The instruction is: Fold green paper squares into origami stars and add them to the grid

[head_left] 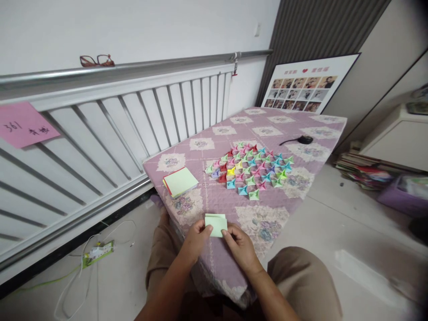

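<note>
A pale green paper (216,226), folded over with a narrow strip of its back layer showing at the top, is held between both hands near the table's front end. My left hand (198,238) pinches its left side, thumb on top. On the right side my right hand (240,245) grips the lower corner between thumb and fingers. A stack of coloured square sheets (181,182), pale green on top, lies at the table's left edge. Beyond the hands, several small folded paper pieces (251,170) in many colours stand in a cluster.
The table (214,258) has a purple flowered cloth. A black corded object (305,140) lies at its right rear. A white radiator (133,129) runs along the left, with glasses (96,61) on the pipe above. A power strip (98,253) with cables lies on the floor.
</note>
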A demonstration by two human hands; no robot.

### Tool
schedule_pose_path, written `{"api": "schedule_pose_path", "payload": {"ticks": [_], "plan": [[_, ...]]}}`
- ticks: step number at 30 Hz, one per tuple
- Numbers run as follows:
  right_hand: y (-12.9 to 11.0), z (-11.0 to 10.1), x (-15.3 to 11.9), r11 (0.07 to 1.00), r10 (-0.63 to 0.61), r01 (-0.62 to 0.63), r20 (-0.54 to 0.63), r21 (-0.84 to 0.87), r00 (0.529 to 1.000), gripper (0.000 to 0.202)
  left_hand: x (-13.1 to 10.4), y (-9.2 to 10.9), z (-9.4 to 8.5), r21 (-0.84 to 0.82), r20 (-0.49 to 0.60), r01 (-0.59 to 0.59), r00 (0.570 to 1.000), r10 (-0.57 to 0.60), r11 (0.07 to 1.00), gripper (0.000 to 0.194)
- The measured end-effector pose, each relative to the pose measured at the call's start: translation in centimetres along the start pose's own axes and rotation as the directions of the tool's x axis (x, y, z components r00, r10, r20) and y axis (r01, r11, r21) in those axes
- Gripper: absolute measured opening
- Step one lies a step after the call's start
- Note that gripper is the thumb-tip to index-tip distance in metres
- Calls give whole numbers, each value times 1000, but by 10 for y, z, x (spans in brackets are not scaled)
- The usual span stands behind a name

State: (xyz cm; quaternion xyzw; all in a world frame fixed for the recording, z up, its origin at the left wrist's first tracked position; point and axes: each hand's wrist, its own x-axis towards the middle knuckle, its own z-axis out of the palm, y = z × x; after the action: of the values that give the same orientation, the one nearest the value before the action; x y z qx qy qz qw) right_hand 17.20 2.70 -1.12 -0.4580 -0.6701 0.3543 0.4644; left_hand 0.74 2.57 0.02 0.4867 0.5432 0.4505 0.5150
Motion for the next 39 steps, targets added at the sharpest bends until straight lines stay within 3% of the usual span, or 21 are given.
{"api": "schedule_pose_path", "payload": {"ticks": [4, 9, 13, 19, 28, 39], "plan": [[-2, 0, 0, 1000, 16, -16, 5, -7, 1000, 30, 4, -10, 3, -61, -25, 17, 1000, -18, 998, 24], [0, 0, 0, 996, 77, -76, -22, 39, 997, 26, 2, -19, 5, 75, 3, -2, 1000, 1, 997, 19], [1, 0, -1, 995, 96, -95, -44, 28, 994, 31, 0, -18, 7, 85, -1, -26, 1000, 26, 996, 17], [-2, 2, 0, 997, 76, -77, -45, -26, 996, 33, 2, -18, 8, -6, -95, 6, 995, -7, 1000, 16], [4, 4, -2, 975, 205, -195, -99, 103, 974, 29, -1, -15, 10, 31, -118, 2, 993, 2, 1000, 14], [-2, 6, 1, 971, 229, -212, -163, 112, 960, 30, 0, -15, 13, -61, -144, 0, 990, -9, 998, 14]]}}
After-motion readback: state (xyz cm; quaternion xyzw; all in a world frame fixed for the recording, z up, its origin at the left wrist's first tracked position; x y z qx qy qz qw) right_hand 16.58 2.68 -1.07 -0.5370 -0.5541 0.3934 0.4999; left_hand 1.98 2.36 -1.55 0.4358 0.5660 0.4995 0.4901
